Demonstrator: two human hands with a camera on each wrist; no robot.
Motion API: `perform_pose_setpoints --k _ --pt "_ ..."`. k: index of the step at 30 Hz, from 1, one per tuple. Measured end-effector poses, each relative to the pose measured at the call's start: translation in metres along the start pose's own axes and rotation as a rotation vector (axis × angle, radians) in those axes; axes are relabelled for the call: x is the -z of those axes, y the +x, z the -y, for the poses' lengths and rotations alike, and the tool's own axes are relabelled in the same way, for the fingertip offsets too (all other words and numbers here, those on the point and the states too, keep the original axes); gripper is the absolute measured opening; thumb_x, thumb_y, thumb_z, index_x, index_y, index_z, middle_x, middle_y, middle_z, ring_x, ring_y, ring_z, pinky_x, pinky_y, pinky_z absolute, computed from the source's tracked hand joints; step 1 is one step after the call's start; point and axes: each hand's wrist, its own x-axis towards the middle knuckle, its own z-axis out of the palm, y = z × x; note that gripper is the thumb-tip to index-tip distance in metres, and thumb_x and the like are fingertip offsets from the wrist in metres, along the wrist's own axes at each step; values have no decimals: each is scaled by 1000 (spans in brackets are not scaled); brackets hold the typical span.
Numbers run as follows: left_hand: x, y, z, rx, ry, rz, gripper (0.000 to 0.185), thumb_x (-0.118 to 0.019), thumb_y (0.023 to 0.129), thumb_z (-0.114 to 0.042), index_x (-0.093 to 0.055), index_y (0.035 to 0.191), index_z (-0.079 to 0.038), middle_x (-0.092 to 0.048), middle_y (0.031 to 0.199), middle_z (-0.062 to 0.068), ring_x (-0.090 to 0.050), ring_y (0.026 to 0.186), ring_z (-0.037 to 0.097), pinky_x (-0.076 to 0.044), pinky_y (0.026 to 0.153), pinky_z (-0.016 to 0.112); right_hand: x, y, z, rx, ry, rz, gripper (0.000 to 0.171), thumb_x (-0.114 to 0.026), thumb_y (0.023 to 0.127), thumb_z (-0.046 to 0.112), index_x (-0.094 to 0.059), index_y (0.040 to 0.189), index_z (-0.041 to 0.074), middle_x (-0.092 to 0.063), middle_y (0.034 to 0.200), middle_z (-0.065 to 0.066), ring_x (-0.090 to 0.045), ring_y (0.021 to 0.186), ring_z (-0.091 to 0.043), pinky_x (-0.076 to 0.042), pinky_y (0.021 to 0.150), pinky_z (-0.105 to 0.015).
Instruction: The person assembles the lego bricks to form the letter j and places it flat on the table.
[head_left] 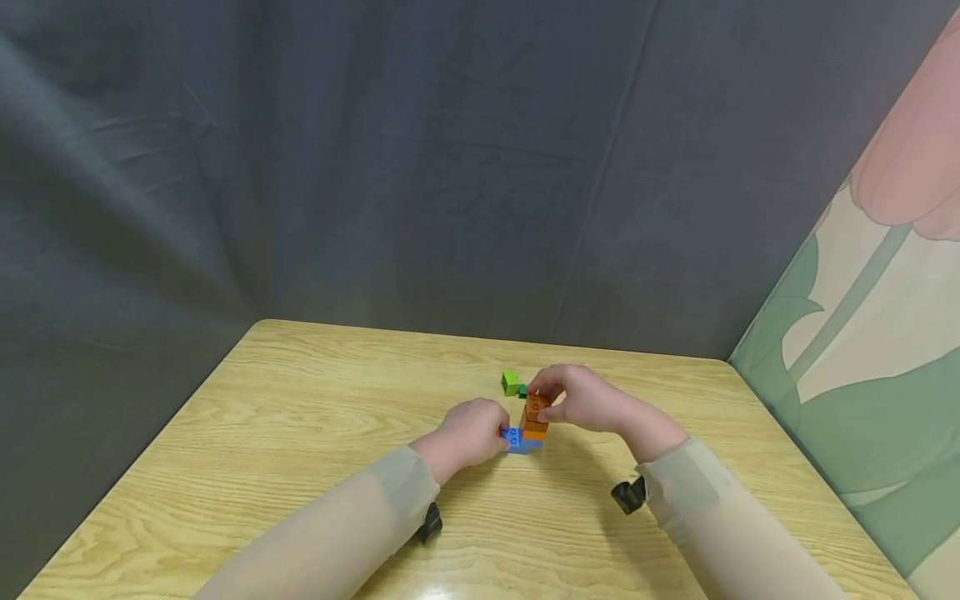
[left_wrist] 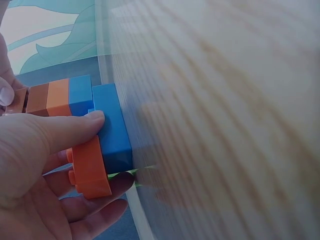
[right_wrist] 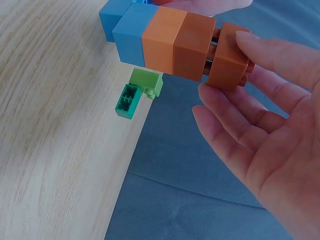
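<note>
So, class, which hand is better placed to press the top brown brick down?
Probably the right hand: its fingers pinch the top brown brick above exposed studs, while the left hand grips the bottom blue brick.

A pale wooden table [head_left: 315, 417] with wavy grain and rounded far corners fills the lower part of the head view. Behind it and down its left side hangs a dark blue-grey curtain [head_left: 420, 167], lightly creased. On the right slants a printed panel [head_left: 862, 350] (a big pink flower, green leaves, cream ground). White glare [head_left: 435, 593] shines on the wood, bottom centre.
</note>
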Motion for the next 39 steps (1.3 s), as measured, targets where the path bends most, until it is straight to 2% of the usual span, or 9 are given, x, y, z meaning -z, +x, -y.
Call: perform_pose_setpoints --k 4,11,21,28,39 --pt "0 0 0 3 0 -2 9 -77 87 -22 -75 88 -13 -61 77 -10 -52 67 11 -45 66 27 -1 0 1 -13 3 -1 27 -76 84 1 -69 110 6 -65 98 1 -62 90 -18 -52 82 -38" --pt "1 0 -1 -6 2 -5 10 -77 87 -22 -75 90 -12 -62 79 -9 -53 68 11 -45 67 27 0 -2 1 3 10 -12 28 -77 83 -1 -69 109 2 -64 96 1 -60 88 -19 -51 80 -38" --pt "-2 2 1 -6 -1 -6 10 -77 87 -22 -75 87 -13 -60 76 -10 -52 67 12 -44 65 28 -3 -3 2 4 -18 -32 25 -79 82 1 -69 105 6 -62 93 1 -59 86 -19 -51 79 -37" --pt "-3 2 1 -9 -1 -12 10 -78 87 -22 -75 88 -12 -61 78 -10 -52 68 11 -44 66 27 -4 -4 1 19 -25 -44 26 -79 82 1 -70 106 4 -62 94 1 -59 86 -18 -51 78 -37" --pt "-3 1 3 -6 -5 -8 10 -77 87 -22 -75 89 -12 -61 78 -9 -53 68 12 -45 66 27 -6 -3 1 -14 -10 -42 28 -77 83 0 -70 110 2 -65 97 1 -62 90 -20 -52 79 -36"
